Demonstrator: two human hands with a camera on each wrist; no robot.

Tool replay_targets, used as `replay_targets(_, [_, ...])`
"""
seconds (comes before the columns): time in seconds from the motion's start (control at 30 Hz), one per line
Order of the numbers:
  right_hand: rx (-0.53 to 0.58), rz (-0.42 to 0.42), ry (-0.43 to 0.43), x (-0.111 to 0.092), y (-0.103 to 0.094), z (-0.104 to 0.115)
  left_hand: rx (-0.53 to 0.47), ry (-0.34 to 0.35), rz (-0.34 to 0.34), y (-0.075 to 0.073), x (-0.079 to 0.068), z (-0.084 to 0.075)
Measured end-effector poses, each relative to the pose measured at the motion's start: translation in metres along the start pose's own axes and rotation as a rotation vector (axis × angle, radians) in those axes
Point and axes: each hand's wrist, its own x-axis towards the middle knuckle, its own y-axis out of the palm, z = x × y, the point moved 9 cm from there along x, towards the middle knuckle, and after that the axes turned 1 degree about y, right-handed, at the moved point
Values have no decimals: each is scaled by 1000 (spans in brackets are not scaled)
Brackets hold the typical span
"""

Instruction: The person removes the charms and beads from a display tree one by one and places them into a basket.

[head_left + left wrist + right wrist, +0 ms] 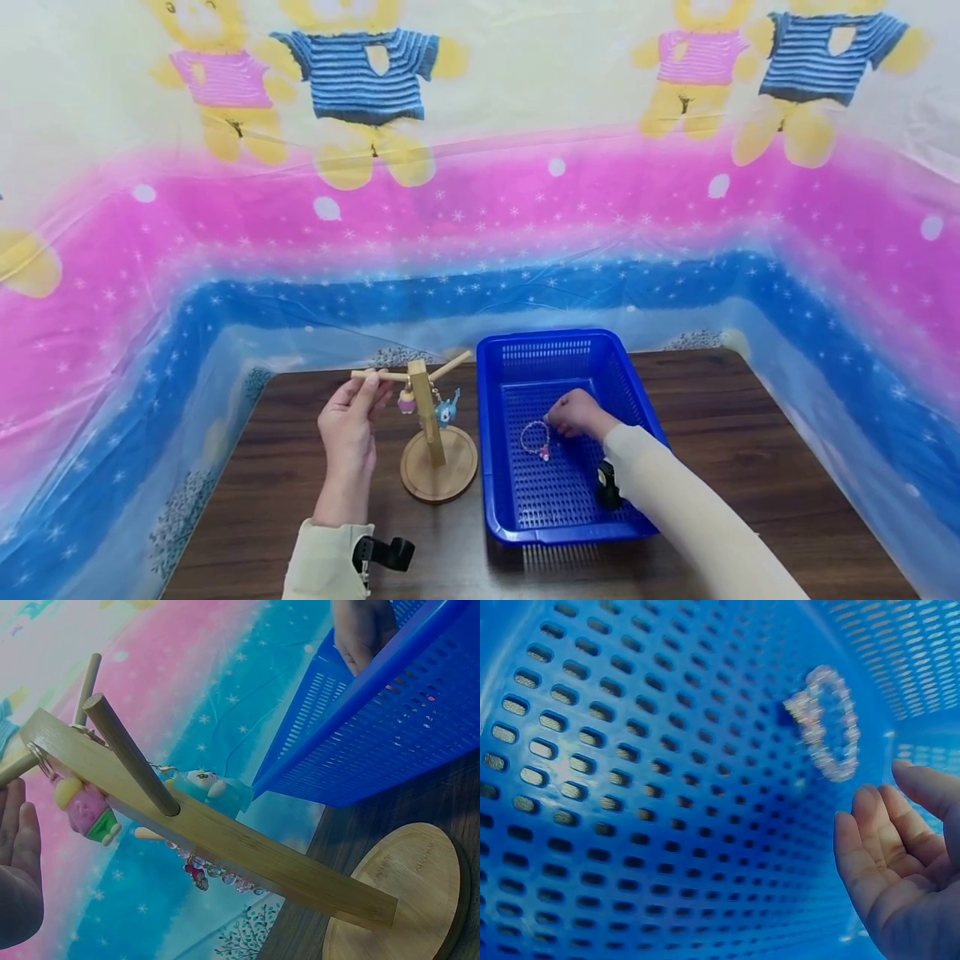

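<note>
My left hand pinches the end of one wooden peg on a jewelry stand with a round base. Two small figure keychains hang from the stand: one with a pink body and green bottom, and a blue one. Lower on it hangs a pink beaded bracelet. Inside the blue plastic basket, my right hand is beside another beaded bracelet with a pink charm. In the right wrist view the fingers are loosely bent, a small gap from the blurred bracelet.
The basket stands right of the stand on a dark wood table, its walls and floor full of slots. A cloth backdrop with printed bears rises behind the table and along both sides.
</note>
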Motion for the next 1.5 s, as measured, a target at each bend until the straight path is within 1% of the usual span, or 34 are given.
replay_targets(0.1, [23,50,-43,-5,0,14,30,8,-6,-2,0,-1])
replay_targets(0.2, [54,83,-65,-10,-1,26,38,11,-7,-3,0,-1])
replay_targets(0.33, [70,85,-85,-19,-6,39,36,12,3,-3,0,-1])
replay_targets(0.43, [80,75,-133,-29,-9,51,48,14,2,-3,0,-1])
replay_targets(0.53, [139,74,-195,-40,-10,67,51,12,-10,-3,0,-1])
replay_targets(0.63, [229,77,-256,-50,-9,85,52,7,-22,-5,0,-1])
replay_targets(0.77, [357,87,-305,-60,-6,105,44,9,-20,-4,0,0])
replay_targets(0.87, [438,97,-318,-65,-2,116,25,13,-4,-2,0,0])
replay_targets(0.97, [482,110,-335,-69,1,126,11,16,9,0,1,1])
replay_targets(1.27, [534,128,-361,-69,10,155,6,2,-14,-1,3,2])
replay_targets(1.5, [563,124,-363,-65,16,169,-23,21,14,1,2,1])
